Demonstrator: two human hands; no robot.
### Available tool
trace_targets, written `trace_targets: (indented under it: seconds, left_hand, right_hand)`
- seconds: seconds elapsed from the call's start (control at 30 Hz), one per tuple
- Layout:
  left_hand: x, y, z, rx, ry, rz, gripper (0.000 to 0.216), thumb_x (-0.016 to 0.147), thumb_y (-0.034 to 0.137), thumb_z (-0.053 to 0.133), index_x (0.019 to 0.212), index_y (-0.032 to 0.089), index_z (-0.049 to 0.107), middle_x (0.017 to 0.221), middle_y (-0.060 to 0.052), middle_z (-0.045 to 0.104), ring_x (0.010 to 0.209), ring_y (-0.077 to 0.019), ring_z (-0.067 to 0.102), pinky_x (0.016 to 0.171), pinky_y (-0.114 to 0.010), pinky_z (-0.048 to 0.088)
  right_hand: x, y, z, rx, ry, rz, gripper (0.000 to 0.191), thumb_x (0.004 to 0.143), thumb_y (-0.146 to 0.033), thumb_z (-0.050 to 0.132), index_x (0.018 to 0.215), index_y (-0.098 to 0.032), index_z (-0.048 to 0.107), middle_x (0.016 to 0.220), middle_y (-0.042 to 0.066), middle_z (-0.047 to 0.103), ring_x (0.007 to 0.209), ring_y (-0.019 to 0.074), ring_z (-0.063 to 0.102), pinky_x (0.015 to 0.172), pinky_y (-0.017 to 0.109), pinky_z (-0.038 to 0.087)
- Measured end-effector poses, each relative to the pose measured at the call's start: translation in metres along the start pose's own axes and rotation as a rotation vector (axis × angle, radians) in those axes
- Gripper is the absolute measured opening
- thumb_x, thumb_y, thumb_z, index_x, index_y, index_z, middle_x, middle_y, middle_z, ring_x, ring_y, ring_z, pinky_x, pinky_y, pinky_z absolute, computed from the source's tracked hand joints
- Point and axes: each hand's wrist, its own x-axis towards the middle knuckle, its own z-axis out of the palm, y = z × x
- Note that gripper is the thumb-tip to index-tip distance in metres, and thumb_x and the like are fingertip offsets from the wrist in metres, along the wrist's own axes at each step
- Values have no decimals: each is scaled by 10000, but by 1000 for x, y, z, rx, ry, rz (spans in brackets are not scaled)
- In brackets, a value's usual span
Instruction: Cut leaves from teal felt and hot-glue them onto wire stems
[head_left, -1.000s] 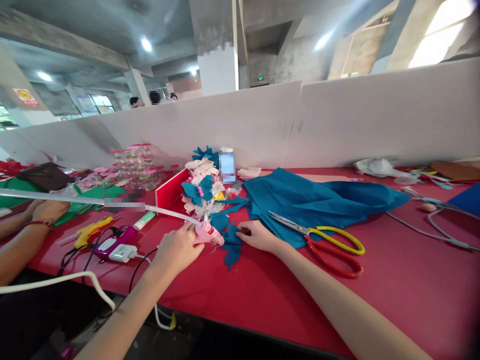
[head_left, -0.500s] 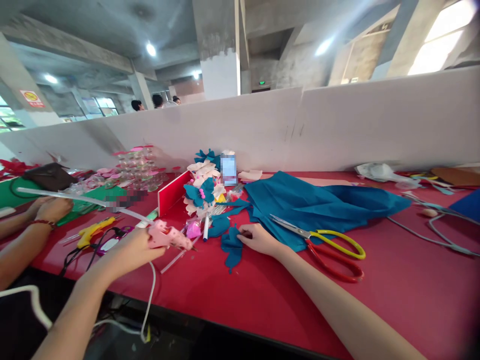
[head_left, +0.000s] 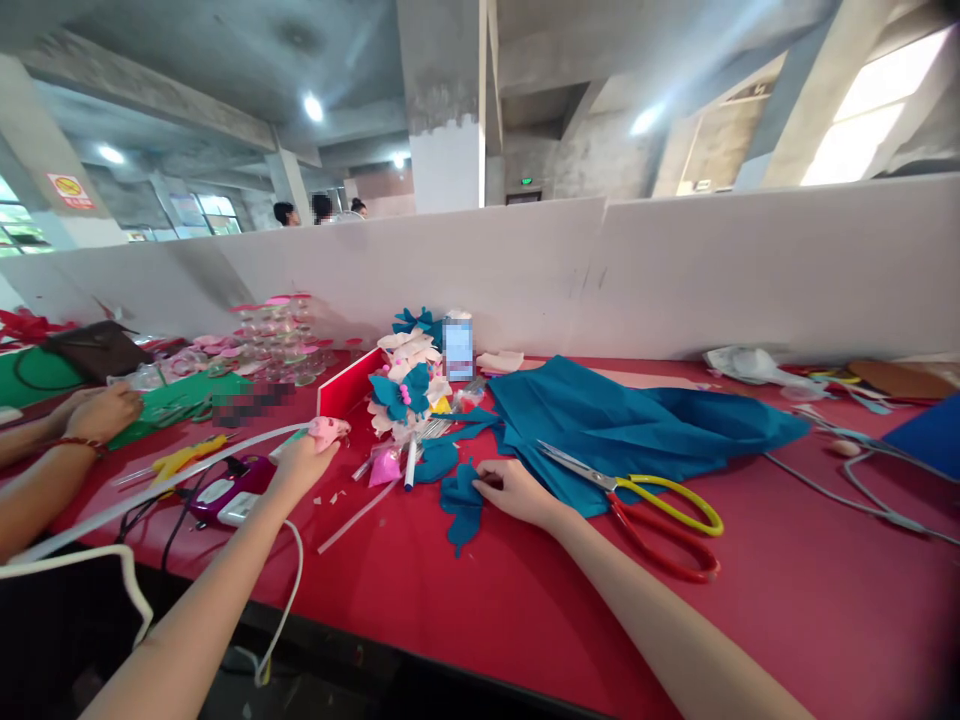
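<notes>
My left hand [head_left: 298, 472] is closed round a pink hot glue gun [head_left: 328, 432]; a long translucent glue stick [head_left: 187, 470] trails from it to the left. Near the middle of the table, the fingers of my right hand [head_left: 517, 492] pinch the edge of a teal fabric petal cutout [head_left: 460, 508], which lies flat. More teal petal pieces [head_left: 436, 461] lie just behind it. Right of my hand, scissors [head_left: 600, 478] with one yellow and one red handle rest partly on a large teal cloth [head_left: 622, 420].
Finished teal and cream fabric flowers [head_left: 401, 392] stand by a red divider [head_left: 349, 380] and a phone [head_left: 458, 348]. A marker [head_left: 410, 464] and pink packet [head_left: 385, 466] lie before them. At left are a co-worker's hands [head_left: 105, 412] and a yellow glue gun [head_left: 187, 455].
My left hand has swung the glue gun slightly up, and its nozzle no longer points toward the cutout. My right hand stays on the teal piece. The view has tilted a little.
</notes>
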Motion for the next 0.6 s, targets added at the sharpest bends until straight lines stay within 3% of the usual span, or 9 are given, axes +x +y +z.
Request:
trace_targets:
  seconds: [0.17, 0.37, 0.53, 0.6]
  left_hand:
    - [9, 1, 15, -10, 2, -14, 406, 827, 456, 446, 776, 111, 654, 672, -130, 672, 738, -281, 672, 635, -288, 476]
    - [-1, -7, 15, -71, 80, -1, 431, 798, 456, 496, 1021, 101, 597, 924, -132, 678, 920, -287, 638, 759, -312, 482]
    - [-41, -11, 20, -79, 217, -46, 570, 777, 399, 520, 1195, 16, 468, 1173, -240, 537, 1132, -365, 497, 947, -453, 385]
    - [-71, 1, 28, -81, 381, -47, 584, 758, 365, 535, 1215, 14, 438, 1189, -259, 488, 1176, -407, 427, 966, -545, 334]
  right_hand:
    - [-1, -1, 0, 14, 3, -2, 152, 842, -259, 511, 716, -175, 525, 707, 21, 609, 674, 159, 616, 597, 226, 456]
    - [-1, 0, 1, 27, 2, -5, 134, 845, -255, 512, 745, -175, 551, 743, 31, 635, 714, 173, 638, 620, 233, 471]
    - [-1, -2, 1, 28, 8, -10, 137, 843, -255, 515, 734, -179, 547, 727, 26, 629, 697, 168, 630, 604, 229, 464]
    - [-2, -2, 1, 27, 14, -13, 137, 841, -252, 517, 729, -179, 543, 720, 21, 624, 687, 161, 623, 598, 224, 458]
